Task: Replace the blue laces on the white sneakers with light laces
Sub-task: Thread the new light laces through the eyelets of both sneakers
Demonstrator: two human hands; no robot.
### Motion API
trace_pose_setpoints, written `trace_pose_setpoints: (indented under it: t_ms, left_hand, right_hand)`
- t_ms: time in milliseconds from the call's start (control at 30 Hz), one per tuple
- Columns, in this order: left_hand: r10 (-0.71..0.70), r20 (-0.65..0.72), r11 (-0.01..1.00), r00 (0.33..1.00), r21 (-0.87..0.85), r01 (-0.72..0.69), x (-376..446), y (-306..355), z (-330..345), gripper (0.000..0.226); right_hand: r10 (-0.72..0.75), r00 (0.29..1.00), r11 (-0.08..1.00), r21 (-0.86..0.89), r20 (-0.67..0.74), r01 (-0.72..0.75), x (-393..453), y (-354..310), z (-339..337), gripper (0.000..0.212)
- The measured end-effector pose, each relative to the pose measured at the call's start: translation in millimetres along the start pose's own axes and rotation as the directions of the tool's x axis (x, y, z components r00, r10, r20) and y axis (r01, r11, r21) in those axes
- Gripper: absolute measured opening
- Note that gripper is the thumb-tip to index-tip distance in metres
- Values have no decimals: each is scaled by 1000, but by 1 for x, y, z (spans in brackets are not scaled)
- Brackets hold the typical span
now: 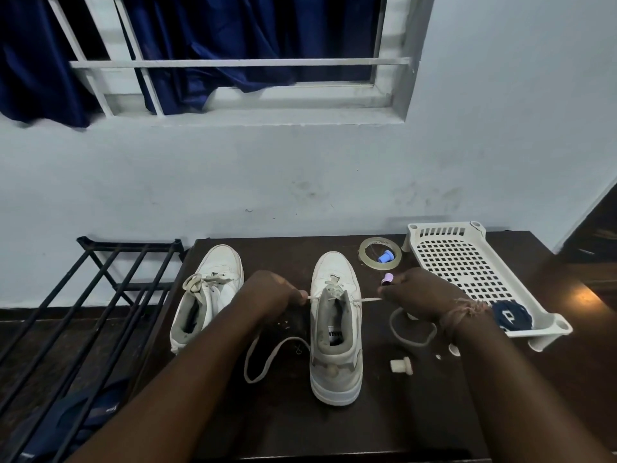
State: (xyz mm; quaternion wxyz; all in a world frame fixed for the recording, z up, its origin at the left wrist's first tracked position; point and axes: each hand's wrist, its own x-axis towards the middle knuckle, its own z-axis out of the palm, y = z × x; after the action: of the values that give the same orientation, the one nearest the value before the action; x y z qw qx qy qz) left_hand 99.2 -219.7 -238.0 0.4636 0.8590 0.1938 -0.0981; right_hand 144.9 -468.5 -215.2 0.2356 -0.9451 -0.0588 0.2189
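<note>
Two white sneakers stand on a dark table (283,426), toes pointing away from me. The left sneaker (208,295) carries a light lace tied in a bow. The right sneaker (335,325) has a light lace (367,299) threaded through its upper eyelets and pulled taut sideways. My left hand (270,292) pinches the lace end on the shoe's left side, my right hand (417,292) pinches the end on its right side. Loose lengths of the lace loop on the table on both sides. A bundled blue lace (509,315) lies in the white tray.
A white perforated plastic tray (467,262) sits at the right. A tape roll (380,253) with a small blue cap inside, a purple cap (388,279) and a white plastic peg (401,365) lie near the shoe. A black metal rack (83,312) stands left of the table.
</note>
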Motion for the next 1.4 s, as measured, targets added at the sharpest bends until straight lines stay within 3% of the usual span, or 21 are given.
trace_pose_setpoints:
  t_ms: [233,467,533,667,800,900,1000,1133,1200,1300,1400]
  left_hand:
    - [12,-49,995,999,100,-7,2,-3,1,21]
    - [43,-93,984,995,178,-26,5,-13,8,20]
    - [55,-102,979,993,200,-34,5,-18,11,24]
    - [112,-255,956,961,291,-34,0,-11,15,29]
    - [220,-267,971,938,148,-185,-6,-1,24,33]
    - [264,-256,964,930,84,-250,-9,1,31,30]
    - [237,-178,970,955,102,-222,-13,0,36,33]
    - [215,-135,971,967,133,-197,-16,-2,40,38]
    - [220,-124,969,968,143,-202,-17,-1,41,39]
    - [208,-118,972,971,139,-191,-16,-2,40,41]
    - [201,-112,975,973,117,-188,-14,-4,40,44]
  right_hand:
    - [61,998,996,-64,-15,-62,2,4,0,20]
    - [21,985,1000,11,-171,-19,-1,4,3,46]
    - [49,989,998,52,-136,-42,-2,8,2,45]
    - [57,998,997,-41,-34,-58,-10,1,2,49]
    - [33,996,999,18,-85,-32,-9,-9,6,39]
    - [3,999,990,-139,35,2,-16,-18,5,21]
    - [59,985,945,-326,159,-4,-21,-23,9,37]
    - [104,963,863,-504,247,36,-26,-22,23,28]
    - [122,957,856,-515,263,33,-30,-20,32,15]
    - [108,927,855,-509,359,98,-37,-24,44,39]
    - [84,910,866,-482,407,135,-39,-33,52,44]
